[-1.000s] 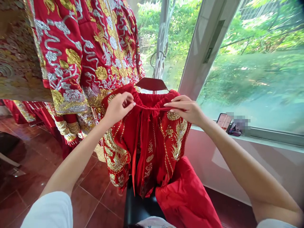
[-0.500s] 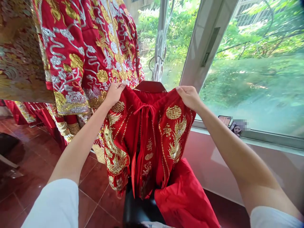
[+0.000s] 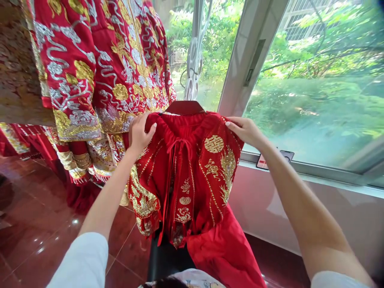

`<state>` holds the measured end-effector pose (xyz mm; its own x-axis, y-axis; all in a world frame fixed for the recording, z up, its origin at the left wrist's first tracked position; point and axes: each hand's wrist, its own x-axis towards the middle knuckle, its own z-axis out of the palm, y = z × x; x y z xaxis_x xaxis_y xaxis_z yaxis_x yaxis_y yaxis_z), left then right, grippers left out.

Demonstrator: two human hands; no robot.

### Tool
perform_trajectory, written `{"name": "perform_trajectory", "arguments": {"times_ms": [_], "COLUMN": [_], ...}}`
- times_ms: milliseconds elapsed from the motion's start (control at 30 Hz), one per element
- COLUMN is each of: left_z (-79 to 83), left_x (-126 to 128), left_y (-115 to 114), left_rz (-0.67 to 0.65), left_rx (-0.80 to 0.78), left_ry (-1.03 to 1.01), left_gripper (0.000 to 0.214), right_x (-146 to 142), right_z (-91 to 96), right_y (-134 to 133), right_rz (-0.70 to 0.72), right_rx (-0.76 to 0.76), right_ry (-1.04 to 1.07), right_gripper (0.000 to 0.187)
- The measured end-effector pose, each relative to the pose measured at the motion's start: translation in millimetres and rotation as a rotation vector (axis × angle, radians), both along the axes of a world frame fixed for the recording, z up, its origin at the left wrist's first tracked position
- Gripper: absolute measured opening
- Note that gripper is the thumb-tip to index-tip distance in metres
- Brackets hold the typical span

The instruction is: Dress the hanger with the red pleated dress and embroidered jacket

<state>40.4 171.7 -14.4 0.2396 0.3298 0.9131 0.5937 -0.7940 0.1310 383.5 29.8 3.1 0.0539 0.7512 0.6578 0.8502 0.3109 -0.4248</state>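
On the red gold-embroidered jacket (image 3: 180,180), a round gold emblem (image 3: 214,144) is set high on the panel at the right of the view, and its strokes can be read as the double-happiness character. In the small oval motif (image 3: 185,200) lower down the front, no character can be made out. Nothing can be read on the phone (image 3: 262,162) on the windowsill (image 3: 327,183).

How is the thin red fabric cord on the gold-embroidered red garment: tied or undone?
Tied, it seems: the cord is knotted at the top front of the garment, with loops or ends hanging either side.
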Motion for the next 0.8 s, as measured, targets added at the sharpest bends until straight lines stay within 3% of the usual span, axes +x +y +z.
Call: {"name": "perform_trajectory", "arguments": {"times_ms": [100, 167, 267, 333, 400, 500, 567, 633, 733, 800], "left_z": [-53.6, -87.6, -118.9, -128.2, -133.8, -137.6, -133.1, -120.5, -92.5, -76.9], "left_x": [-2.3, -13.3, -35.1, -41.7, -36.9, -21.6, -20.3, -30.2, -52.6, -62.3], "left_y": [-28.3, -38.4, -38.9, -39.0, -44.3, -57.1, -60.6, -54.2, -25.5, -1.4], "left_rz": [0.239, 0.322, 0.267, 0.213, 0.212, 0.211, 0.12, 0.038, 0.036, -0.021], "left_rx": [0.066, 0.003, -0.025, -0.024, -0.054, -0.152, -0.155, -0.077, -0.018, -0.152], "left_ry": [-0.098, -0.092, -0.022, -0.008, -0.028, 0.041, 0.084, -0.046, -0.461, -0.607], "left_gripper": [0.072, 0.079, 0.055, 0.056, 0.059, 0.043, 0.027, 0.023, 0.035, 0.042], "right_x": [-5.6, -3.4, 4.6, 7.6, 6.9, -1.1, -10.6, -21.5, -33.1, -34.1], "right_z": [-31.9, -48.5, -60.4, -61.4, -59.5, -57.5, -60.8, -69.7, -89.1, -101.1], "right_y": [-5.9, -5.8, -3.2, -3.2, -5.1, -9.7, -13.8, -18.1, -20.2, -16.2], "right_rz": [-0.223, -0.265, -0.291, -0.334, -0.381, -0.427, -0.485, -0.561, -0.571, -0.549], "right_rx": [0.294, 0.333, 0.285, 0.29, 0.321, 0.4, 0.512, 0.608, 0.47, 0.32], "right_ry": [0.043, 0.111, 0.143, 0.094, 0.063, 0.092, 0.114, 0.113, 0.111, 0.152], "right_gripper": [0.045, 0.046, 0.039, 0.037, 0.038, 0.038, 0.037, 0.033, 0.032, 0.035]}}
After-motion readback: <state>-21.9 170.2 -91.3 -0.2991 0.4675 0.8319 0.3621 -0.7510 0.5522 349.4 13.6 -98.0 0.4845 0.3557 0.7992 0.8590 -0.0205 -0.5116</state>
